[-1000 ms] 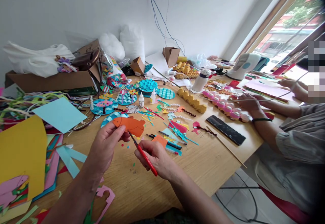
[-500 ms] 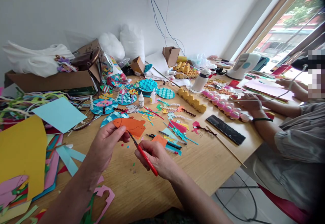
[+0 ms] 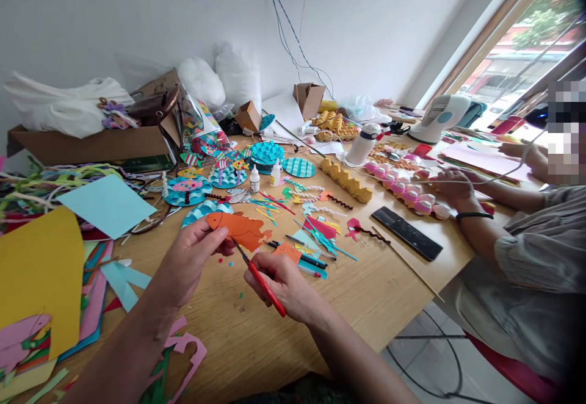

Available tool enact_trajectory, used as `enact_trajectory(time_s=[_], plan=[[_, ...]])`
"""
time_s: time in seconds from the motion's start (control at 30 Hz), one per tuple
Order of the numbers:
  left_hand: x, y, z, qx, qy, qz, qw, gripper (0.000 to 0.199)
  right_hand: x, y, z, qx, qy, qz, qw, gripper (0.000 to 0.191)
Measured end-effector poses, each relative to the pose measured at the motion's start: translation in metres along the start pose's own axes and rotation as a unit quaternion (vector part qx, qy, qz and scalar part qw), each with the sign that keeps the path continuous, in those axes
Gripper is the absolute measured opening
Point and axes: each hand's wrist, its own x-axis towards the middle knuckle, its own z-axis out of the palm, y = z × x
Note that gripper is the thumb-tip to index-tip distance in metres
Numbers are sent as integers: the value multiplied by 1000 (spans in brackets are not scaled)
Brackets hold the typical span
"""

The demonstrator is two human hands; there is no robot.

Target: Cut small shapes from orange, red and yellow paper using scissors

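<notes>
Nearest us, a pink paper scrap (image 3: 200, 351) lies on the tabletop (image 3: 256, 355) beside the left forearm. Above it, the left hand (image 3: 190, 260) pinches the head end of an orange paper fish (image 3: 238, 227), holding it between thumb and fingers; the right hand (image 3: 284, 283) is curled around red-handled scissors (image 3: 268, 291), blades at the fish's lower edge. We judge that a sharp twist of the blades or a slack pinch could tear the paper or carry a cut across the drawn outline; a slip could nick the left fingers nearby. Just beyond the right hand lie pens (image 3: 315, 262); rightward, a phone (image 3: 407, 233). Farther beyond both hands stands a glue bottle (image 3: 254, 180), its label too small for us to read.
</notes>
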Motion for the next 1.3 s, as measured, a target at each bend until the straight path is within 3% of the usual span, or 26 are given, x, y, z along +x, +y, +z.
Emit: enact_trajectory(time_s=[1.0, 1.3], plan=[[2, 3, 2, 3, 7, -29, 1000, 14, -1, 5, -4, -99, 14, -29, 995, 39], [6, 9, -9, 9, -21, -8, 1000, 13, 2, 2, -17, -165, -12, -65, 984, 34]])
